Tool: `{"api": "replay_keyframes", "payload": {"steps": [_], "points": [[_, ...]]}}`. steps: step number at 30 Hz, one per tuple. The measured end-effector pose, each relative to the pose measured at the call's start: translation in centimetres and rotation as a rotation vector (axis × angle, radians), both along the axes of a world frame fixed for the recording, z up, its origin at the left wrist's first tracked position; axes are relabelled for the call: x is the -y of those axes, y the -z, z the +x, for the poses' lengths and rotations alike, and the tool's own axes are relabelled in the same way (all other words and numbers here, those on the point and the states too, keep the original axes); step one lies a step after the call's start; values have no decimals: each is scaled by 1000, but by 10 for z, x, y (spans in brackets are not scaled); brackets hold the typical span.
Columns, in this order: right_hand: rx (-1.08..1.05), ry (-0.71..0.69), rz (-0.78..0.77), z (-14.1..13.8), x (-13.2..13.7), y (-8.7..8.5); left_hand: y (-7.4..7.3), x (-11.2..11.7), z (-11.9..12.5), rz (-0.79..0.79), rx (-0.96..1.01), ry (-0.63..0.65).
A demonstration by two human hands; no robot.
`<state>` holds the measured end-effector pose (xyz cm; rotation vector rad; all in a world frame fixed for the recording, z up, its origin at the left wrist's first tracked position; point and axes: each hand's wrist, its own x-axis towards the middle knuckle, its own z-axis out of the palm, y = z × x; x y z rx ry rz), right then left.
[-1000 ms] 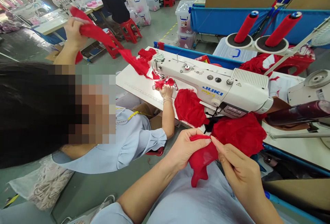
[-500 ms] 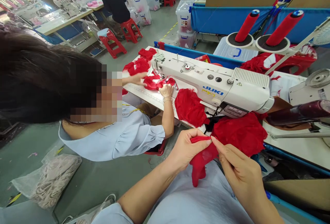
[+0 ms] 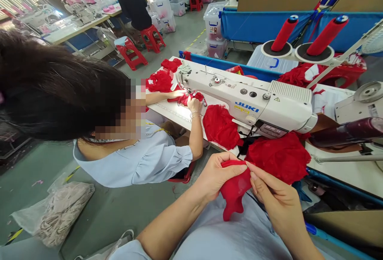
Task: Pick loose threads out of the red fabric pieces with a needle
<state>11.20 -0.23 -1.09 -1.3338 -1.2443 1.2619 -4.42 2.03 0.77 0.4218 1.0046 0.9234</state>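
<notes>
A small piece of sheer red fabric (image 3: 235, 190) hangs in front of my lap. My left hand (image 3: 220, 172) is closed on its upper edge, thumb on top. My right hand (image 3: 273, 192) pinches the corner of the same edge, its fingertips meeting the left thumb tip. Just beyond my hands lie two heaps of red fabric, one pile (image 3: 278, 156) behind my right hand and another pile (image 3: 221, 126) on the sewing table. Whether anything else is between my right fingertips cannot be made out.
A co-worker (image 3: 134, 160) sits at my left, both hands on red cloth at the white JUKI sewing machine (image 3: 239, 96). Red thread cones (image 3: 327, 36) stand behind it. A bag of pale cords (image 3: 64, 208) lies on the floor. Red stools (image 3: 131, 54) stand farther off.
The co-worker's far hand has moved in toward the machine's needle area. My right fingers have shifted slightly along the fabric edge; both my hands keep their hold.
</notes>
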Motion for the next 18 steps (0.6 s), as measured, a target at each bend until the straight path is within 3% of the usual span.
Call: {"api": "replay_keyframes", "payload": {"steps": [3,6,15,18], "points": [[-251,40,-203,-5,0,-1,2,0,-1,-6,11,9],[-387,47,-305,-7,-2,-4,3,0,-1,-22,30,16],[-493,27,-387,-8,0,-3,4,1,-1,-22,45,33],[-425,-2,-324,-6,0,0,4,1,-2,-18,40,37]]}}
